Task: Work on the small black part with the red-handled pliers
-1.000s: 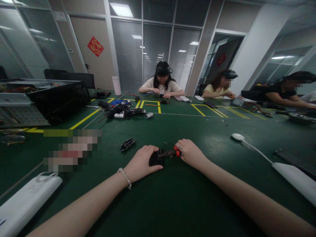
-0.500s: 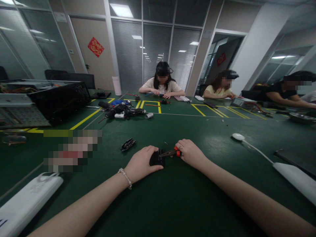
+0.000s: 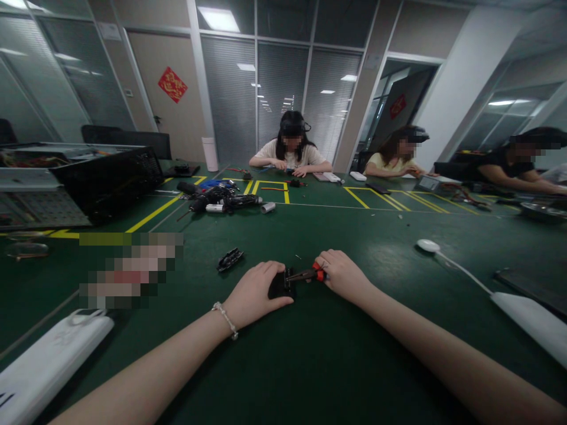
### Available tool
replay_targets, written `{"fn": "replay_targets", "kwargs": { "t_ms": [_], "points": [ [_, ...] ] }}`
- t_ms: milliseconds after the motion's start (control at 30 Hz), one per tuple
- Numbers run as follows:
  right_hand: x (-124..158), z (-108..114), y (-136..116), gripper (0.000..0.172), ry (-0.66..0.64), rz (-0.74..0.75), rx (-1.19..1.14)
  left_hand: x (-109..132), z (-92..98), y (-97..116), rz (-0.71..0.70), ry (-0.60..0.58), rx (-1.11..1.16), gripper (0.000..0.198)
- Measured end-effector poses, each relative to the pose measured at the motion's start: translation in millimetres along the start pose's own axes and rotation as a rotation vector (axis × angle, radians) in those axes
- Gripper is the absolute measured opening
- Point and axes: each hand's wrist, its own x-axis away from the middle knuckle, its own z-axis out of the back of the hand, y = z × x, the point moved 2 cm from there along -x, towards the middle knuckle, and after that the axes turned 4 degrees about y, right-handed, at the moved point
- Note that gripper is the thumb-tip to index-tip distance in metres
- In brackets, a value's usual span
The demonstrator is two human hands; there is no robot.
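Note:
My left hand (image 3: 259, 288) grips a small black rectangular part (image 3: 280, 287) flat on the green table, thumb along its near side and fingers over its far side. What exactly the part is I cannot make out. My right hand (image 3: 343, 273) is closed round the red handles of needle-nose pliers (image 3: 305, 275). The jaws of the pliers point left and touch the right edge of the black part; whether they pinch anything there is too small to tell. A second black part (image 3: 230, 259), open and ribbed, lies beyond my left hand. A tiny thin piece (image 3: 298, 257) rests behind the pliers.
An opened computer case (image 3: 106, 183) stands at the left. Behind my hands lie a black power tool with cables (image 3: 210, 199) and a grey cylinder (image 3: 268, 208). White power strips (image 3: 57, 360) flank both arms; a white mouse-like object (image 3: 427, 245) is at right. Several people sit across the table.

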Motion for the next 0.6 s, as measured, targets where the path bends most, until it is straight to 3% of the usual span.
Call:
{"fn": "replay_targets", "kwargs": {
  "t_ms": [600],
  "points": [
    [-0.1,-0.2,0.4,0.026,-0.006,-0.001,-0.009,0.8,0.0,-2.2,0.004,-0.021,0.021,0.055]
  ]
}}
